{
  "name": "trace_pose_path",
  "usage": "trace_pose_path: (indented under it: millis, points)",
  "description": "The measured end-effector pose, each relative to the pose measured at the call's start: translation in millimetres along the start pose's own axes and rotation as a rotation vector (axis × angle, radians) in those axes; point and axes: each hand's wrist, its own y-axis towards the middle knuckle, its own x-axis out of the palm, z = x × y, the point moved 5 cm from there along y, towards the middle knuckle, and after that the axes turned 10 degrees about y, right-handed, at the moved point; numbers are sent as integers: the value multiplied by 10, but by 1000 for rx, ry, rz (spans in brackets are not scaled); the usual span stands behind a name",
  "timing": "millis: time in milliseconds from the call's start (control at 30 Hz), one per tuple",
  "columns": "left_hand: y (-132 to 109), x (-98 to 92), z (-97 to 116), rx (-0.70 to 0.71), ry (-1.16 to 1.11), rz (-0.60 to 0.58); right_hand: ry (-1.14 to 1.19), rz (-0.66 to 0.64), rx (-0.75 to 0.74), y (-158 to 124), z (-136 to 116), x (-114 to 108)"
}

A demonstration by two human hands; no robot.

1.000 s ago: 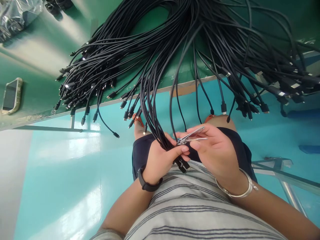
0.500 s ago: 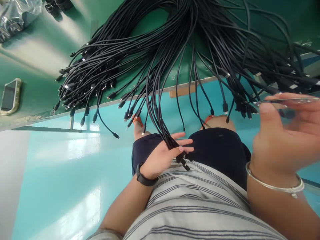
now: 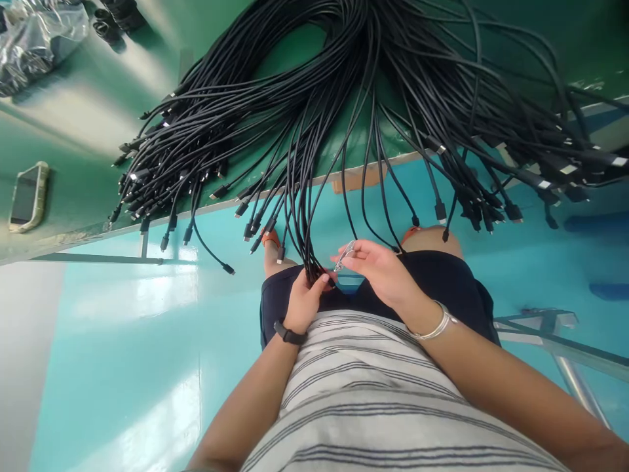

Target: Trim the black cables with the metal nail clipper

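Centre of the frame, and the left hand has its fingers wrapped round a bunch of black USB cables, their connectors at its fingertips, nearer to it than to the right hand. That one, just to the right, pinches a silver nail clipper, long axis slanting upper right to lower left, lower end pointing toward those connectors!

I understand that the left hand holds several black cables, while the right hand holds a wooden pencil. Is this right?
Not entirely: the head view shows a silvery metal clipper in the right hand, not a pencil. The left hand does hold several black cables.
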Motion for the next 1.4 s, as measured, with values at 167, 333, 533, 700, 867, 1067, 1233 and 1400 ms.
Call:
trace_pose_path:
  millis: [167,333,533,700,867,1067,1233,1400]
  points:
    - [-141,160,-32,-62,-75,-168,30,46,-6,-17,72,-87]
    - [-215,220,-19,-121,-99,-214,58,87,-4,-101,118,-204]
    - [-312,187,-13,-159,-152,-169,89,110,57,-318,145,-205]
    - [-342,207,19,-182,-184,-175,104,145,96,-453,198,-156]
    - [-411,246,126,-199,-221,-231,99,200,52,-567,138,-141]
    - [-458,294,251,-181,-247,-265,113,200,48,-636,70,-57]
    - [-473,315,279,-162,-254,-281,127,216,48,-652,57,-46]
    - [-473,311,261,-158,-257,-284,122,207,48,-663,62,-62]
